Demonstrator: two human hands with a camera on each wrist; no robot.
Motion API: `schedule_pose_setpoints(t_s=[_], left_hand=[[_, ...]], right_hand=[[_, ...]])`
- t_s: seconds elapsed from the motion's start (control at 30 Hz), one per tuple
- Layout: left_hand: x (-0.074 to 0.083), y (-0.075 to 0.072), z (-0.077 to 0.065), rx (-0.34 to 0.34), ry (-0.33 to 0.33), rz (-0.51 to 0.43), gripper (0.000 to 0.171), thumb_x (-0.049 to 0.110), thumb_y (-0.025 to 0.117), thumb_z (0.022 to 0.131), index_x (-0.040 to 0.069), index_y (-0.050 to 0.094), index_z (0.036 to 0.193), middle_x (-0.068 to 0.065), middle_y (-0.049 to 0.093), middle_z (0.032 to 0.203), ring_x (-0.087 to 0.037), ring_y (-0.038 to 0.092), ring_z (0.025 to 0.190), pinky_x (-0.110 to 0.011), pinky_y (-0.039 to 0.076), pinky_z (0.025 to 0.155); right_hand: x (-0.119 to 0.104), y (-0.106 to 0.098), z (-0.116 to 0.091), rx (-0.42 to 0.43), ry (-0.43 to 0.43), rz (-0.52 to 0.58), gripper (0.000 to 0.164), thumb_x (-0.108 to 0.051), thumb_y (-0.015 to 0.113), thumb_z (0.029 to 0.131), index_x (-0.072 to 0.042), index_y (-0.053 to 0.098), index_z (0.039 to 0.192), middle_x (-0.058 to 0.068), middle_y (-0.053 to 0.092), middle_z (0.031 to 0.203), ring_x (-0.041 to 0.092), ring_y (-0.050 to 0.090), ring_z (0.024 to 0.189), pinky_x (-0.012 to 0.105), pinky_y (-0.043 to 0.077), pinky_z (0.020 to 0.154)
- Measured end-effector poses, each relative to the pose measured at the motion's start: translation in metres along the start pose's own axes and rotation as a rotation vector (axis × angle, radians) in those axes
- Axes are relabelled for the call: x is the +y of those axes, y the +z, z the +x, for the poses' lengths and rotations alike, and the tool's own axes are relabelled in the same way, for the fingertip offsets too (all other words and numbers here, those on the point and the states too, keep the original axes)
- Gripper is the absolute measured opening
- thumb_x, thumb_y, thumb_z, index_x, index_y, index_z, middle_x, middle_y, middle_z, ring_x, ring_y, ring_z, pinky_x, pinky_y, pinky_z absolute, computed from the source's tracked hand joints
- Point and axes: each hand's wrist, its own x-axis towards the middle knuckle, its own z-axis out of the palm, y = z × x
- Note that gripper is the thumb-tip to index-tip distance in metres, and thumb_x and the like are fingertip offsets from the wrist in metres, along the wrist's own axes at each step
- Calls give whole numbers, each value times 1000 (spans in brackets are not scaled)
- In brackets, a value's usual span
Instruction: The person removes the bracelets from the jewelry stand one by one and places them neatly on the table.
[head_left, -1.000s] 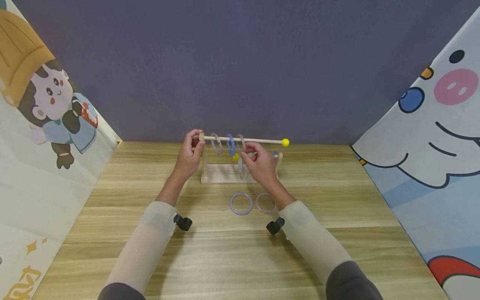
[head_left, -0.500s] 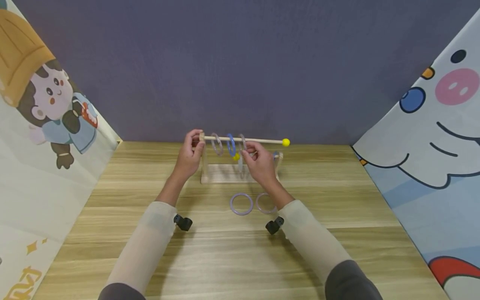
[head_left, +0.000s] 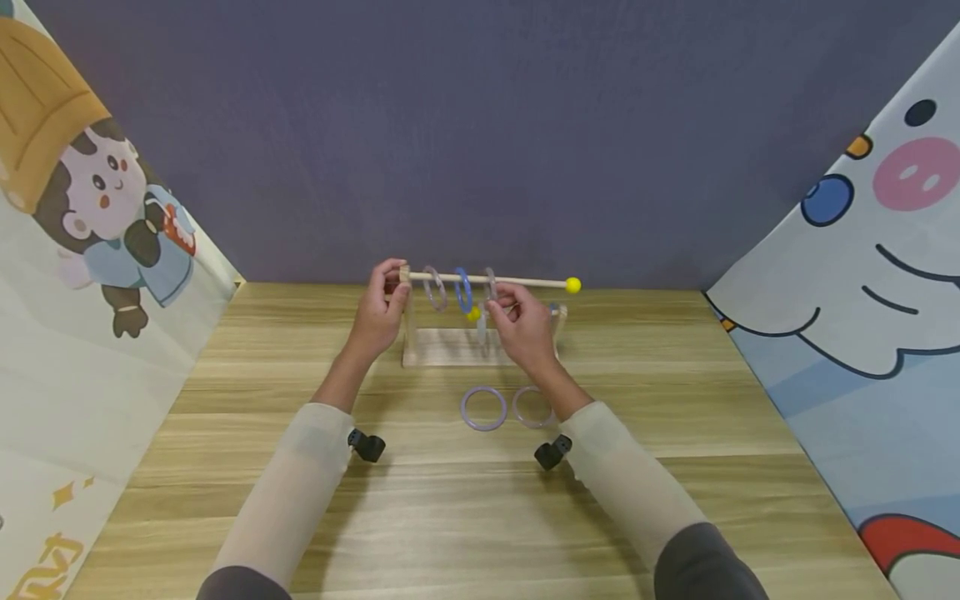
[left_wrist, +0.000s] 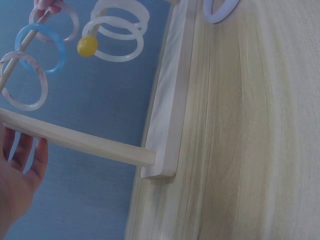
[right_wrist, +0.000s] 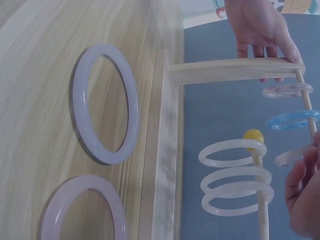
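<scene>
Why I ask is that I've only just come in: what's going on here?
A person is handling rings on a wooden stand. The left hand grips the stand's left upright near its top, while the right hand pinches a pale ring around the upper rod. A blue ring and another pale ring also hang on that rod, between the hands. White rings hang on the lower rod, and two lilac rings lie flat on the table in front of the stand.

The wooden rack (head_left: 442,347), which I grip at its post, stands upright. Along its upper rod (head_left: 528,282), ending in a yellow ball (head_left: 573,285), hang three separate rings: a cloudy ring (left_wrist: 31,106), a blue ring (right_wrist: 288,123) between, and a pale ring (head_left: 492,288) that I pinch.
</scene>
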Motion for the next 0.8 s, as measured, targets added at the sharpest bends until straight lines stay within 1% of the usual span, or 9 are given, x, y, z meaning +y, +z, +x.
schedule_pose_setpoints(t_s=[0.2, 0.3, 0.57, 0.67, 0.8], left_hand=[[1, 0, 0, -2, -1, 6, 41, 10, 45, 108, -5, 37, 146, -33, 54, 126, -24, 50, 99, -13, 44, 74], [1, 0, 0, -4, 6, 6, 41, 9, 44, 108, -6, 37, 145, -35, 54, 126, -24, 50, 99, -13, 44, 73], [3, -1, -1, 1, 16, -2, 41, 8, 45, 108, -8, 37, 144, -35, 54, 124, -30, 51, 99, -13, 44, 73], [2, -1, 0, 1, 11, 0, 40, 8, 45, 108, -8, 37, 144, -34, 54, 124, -28, 51, 99, -13, 44, 73], [2, -1, -1, 1, 3, 11, 40, 9, 45, 108, -7, 38, 144, -32, 55, 123, -21, 50, 96, -13, 45, 73]], right_hand=[[4, -6, 0, 13, 28, -1, 24, -6, 74, 91, 0, 70, 114, 18, 75, 89, 5, 51, 61, 14, 42, 55], [6, -9, 0, 30, 37, 0, 24, -6, 74, 90, 0, 70, 114, 19, 75, 88, 4, 50, 60, 14, 41, 55], [11, -20, 0, 53, 59, 12, 24, -4, 73, 91, 1, 70, 114, 21, 74, 89, 0, 48, 58, 12, 38, 52], [12, -24, 0, 62, 63, 17, 24, -4, 72, 92, 1, 69, 115, 21, 73, 89, 1, 47, 58, 12, 37, 52], [15, -30, -1, 82, 50, 25, 25, -3, 72, 92, 3, 69, 116, 22, 72, 89, 2, 47, 59, 11, 37, 53]])
